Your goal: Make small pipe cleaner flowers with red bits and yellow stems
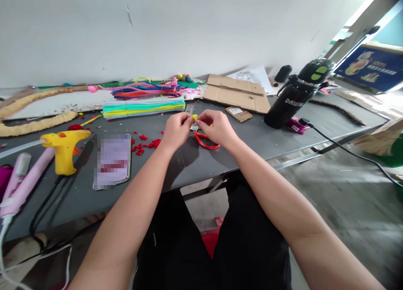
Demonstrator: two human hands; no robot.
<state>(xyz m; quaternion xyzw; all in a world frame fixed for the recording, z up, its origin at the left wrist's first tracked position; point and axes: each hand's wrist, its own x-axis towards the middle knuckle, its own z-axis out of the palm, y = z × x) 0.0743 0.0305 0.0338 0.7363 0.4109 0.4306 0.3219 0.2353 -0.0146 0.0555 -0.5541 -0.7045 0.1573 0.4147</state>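
Both my hands meet over the middle of the grey table, fingertips pinched on a small fuzzy yellow piece [194, 117] that looks like pipe cleaner. My left hand [179, 129] grips it from the left, my right hand [217, 124] from the right. Just under my right hand lie scissors with red handles [206, 144], partly covered by it. Small red fuzzy bits [147, 145] are scattered to the left of my left hand. Behind my hands lies a stack of turquoise, yellow and pale pipe cleaners [143, 107].
On the left are a phone [113, 162], a yellow glue gun [64, 149] and a pink corded tool [30, 185]. A bundle of darker pipe cleaners [145, 89] and flattened cardboard [236, 92] lie at the back. To the right stands a black bottle [291, 97] beside a corded purple box [297, 125].
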